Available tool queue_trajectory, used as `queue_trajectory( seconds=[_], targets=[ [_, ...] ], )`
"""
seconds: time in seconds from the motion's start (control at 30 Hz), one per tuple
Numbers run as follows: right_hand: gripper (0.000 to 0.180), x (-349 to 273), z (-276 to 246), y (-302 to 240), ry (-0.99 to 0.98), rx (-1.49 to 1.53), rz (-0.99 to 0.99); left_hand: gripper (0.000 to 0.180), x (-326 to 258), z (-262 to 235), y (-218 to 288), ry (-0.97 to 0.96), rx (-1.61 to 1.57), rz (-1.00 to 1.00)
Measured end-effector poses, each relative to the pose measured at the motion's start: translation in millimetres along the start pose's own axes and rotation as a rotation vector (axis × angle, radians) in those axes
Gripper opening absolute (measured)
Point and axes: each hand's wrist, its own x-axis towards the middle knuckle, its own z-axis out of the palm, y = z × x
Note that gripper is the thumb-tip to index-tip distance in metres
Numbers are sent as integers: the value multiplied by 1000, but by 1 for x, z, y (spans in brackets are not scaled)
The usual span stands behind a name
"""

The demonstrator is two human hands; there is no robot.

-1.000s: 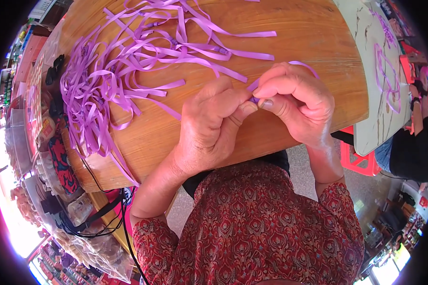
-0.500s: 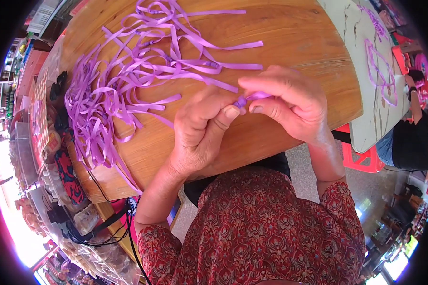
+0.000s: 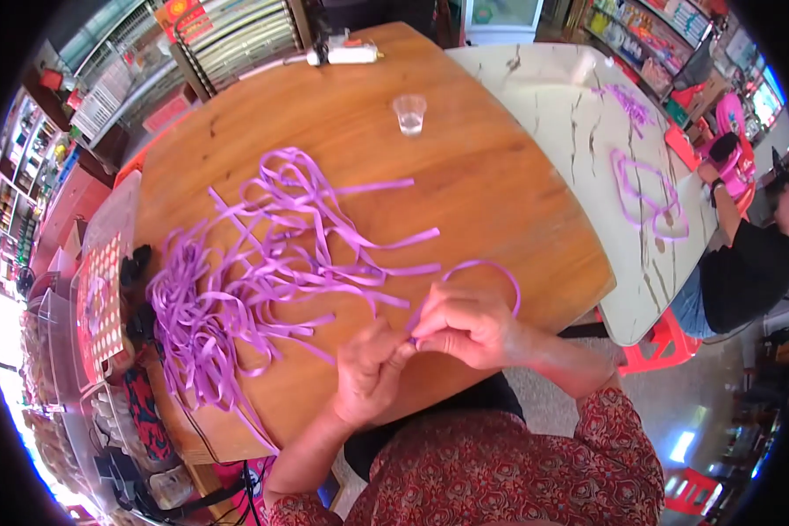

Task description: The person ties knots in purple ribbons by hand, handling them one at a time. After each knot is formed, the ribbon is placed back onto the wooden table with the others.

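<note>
Both hands meet above the near edge of the wooden table, fingertips almost touching. My left hand is closed in a pinch on a purple ribbon. My right hand pinches the same ribbon, and a loop of it arches out beyond the knuckles. The piece between the fingertips is small and mostly hidden. To the left of my hands spreads a tangled heap of purple ribbons, with several loose ends reaching toward my fingers.
A clear plastic cup stands farther back; a white device lies at the far edge. On the right, a white marbled table bears more purple ribbon. Another person's arm rests by it, beside a red stool.
The view has tilted up, showing more of the table's far side. My hands have drawn closer together, and a ribbon loop now arches past my right hand.
</note>
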Motion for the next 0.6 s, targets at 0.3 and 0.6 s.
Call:
queue_trajectory(
  seconds=[0.3,0.6],
  targets=[
    [11,-6,-5,-19,-83,-87,140,11,-1,5,7,-18,191,120],
    [15,-18,-2,-21,-89,-310,141,9,-5,12,-4,-80,268,158]
  ],
)
